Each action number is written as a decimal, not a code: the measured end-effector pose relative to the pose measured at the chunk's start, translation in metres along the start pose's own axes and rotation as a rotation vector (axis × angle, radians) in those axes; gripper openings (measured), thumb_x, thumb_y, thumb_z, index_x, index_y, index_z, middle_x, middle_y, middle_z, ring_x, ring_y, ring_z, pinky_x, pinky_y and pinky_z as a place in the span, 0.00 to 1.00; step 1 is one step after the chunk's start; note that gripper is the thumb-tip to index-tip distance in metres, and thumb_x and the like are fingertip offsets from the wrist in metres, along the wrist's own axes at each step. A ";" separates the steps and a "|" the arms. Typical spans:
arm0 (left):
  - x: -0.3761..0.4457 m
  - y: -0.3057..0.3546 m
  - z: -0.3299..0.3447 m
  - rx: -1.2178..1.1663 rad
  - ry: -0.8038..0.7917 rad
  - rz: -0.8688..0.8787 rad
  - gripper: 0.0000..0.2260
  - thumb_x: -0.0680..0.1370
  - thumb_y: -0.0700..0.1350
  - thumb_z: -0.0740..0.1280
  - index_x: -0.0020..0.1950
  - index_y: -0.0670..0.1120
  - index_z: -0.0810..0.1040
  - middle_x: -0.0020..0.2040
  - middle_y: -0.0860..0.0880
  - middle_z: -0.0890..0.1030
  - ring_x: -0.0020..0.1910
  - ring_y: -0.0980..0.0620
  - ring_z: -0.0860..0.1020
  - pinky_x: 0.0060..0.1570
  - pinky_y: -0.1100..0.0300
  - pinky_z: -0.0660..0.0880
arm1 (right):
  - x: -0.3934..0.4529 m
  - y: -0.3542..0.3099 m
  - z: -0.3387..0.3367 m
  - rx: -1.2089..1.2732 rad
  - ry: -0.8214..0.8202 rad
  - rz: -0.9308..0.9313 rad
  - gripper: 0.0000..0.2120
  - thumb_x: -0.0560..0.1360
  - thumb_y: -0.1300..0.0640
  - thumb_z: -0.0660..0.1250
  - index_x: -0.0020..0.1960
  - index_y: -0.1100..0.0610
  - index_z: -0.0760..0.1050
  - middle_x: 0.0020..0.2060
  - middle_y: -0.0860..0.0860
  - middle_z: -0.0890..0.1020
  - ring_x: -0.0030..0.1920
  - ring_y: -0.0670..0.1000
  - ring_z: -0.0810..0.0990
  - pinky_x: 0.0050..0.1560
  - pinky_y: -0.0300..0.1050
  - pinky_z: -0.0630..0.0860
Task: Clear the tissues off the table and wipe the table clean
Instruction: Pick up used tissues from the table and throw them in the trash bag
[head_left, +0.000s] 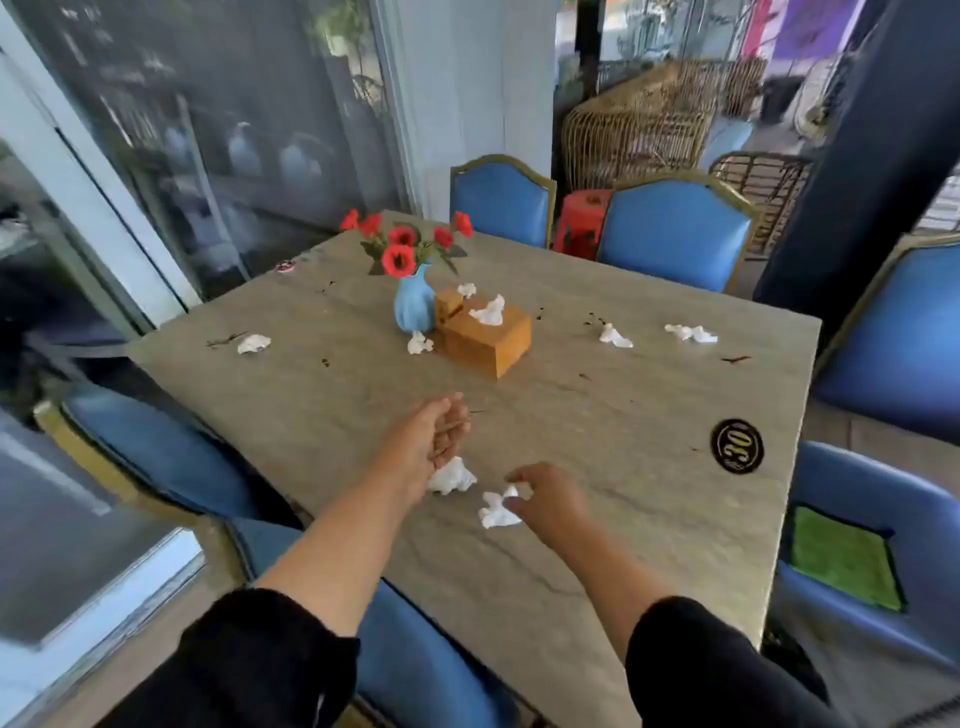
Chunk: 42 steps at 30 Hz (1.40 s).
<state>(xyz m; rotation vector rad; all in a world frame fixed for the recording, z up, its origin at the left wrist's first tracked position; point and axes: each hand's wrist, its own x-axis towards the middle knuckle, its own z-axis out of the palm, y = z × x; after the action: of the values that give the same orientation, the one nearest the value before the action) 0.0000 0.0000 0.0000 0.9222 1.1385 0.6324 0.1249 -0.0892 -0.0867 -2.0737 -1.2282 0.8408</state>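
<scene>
black sleeves and bare forearms reach out over the counter (597, 415) from the near edge. right hand (545, 501) pinches a crumpled tissue (496, 512) between thumb and fingertips, the wad touching or barely off the stone; i cannot tell which. left hand (434, 434) hangs released, palm turned inward, fingers loosely curled and grasping nothing, just above a 2nd tissue (452, 477) lying beside the wrist. 5 more wads lie well apart further out: 1 at the left (253, 343), 1 at the foot of the blue vase (414, 310), another behind the wooden tissue box (485, 338), and 2 toward the right (615, 336) (691, 332). a clean sheet stands up out of the box and should stay. dark smears and specks show around the far half. a green cloth (844, 564) waits on the chair (883, 525) at the right. the step in hand looks like gathering, barely begun. to do it well, close the pinch fully before lifting so the light paper does not slip, drop the left hand straight down on the near wad, then bunch both into 1 hand so the other can sweep outward. work around the vase carefully, since a knock would likely tip it, and fetch the cloth only after every wad is off.
</scene>
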 end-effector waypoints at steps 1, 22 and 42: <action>0.005 -0.001 -0.008 -0.006 -0.008 -0.013 0.09 0.81 0.45 0.59 0.45 0.49 0.78 0.29 0.57 0.82 0.38 0.58 0.78 0.41 0.64 0.70 | 0.004 -0.002 0.013 -0.060 -0.013 0.009 0.17 0.72 0.57 0.70 0.60 0.59 0.79 0.58 0.55 0.78 0.57 0.54 0.76 0.51 0.39 0.68; 0.042 -0.006 -0.059 -0.335 -0.154 -0.219 0.13 0.83 0.42 0.54 0.42 0.43 0.72 0.41 0.46 0.75 0.38 0.52 0.74 0.37 0.63 0.75 | 0.014 -0.105 0.055 0.442 0.296 0.077 0.04 0.72 0.58 0.70 0.42 0.51 0.83 0.38 0.48 0.84 0.38 0.47 0.80 0.37 0.41 0.72; 0.160 0.045 -0.172 -0.413 -0.128 -0.329 0.12 0.81 0.40 0.55 0.59 0.44 0.75 0.46 0.45 0.78 0.45 0.49 0.78 0.40 0.58 0.76 | 0.113 -0.183 0.146 0.567 0.533 0.341 0.12 0.69 0.58 0.74 0.49 0.53 0.75 0.43 0.49 0.79 0.41 0.47 0.77 0.34 0.38 0.70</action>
<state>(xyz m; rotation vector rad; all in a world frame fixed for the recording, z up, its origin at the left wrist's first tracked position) -0.1116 0.2026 -0.0610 0.4045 0.9680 0.5037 -0.0407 0.1106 -0.0682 -1.8649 -0.3066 0.6184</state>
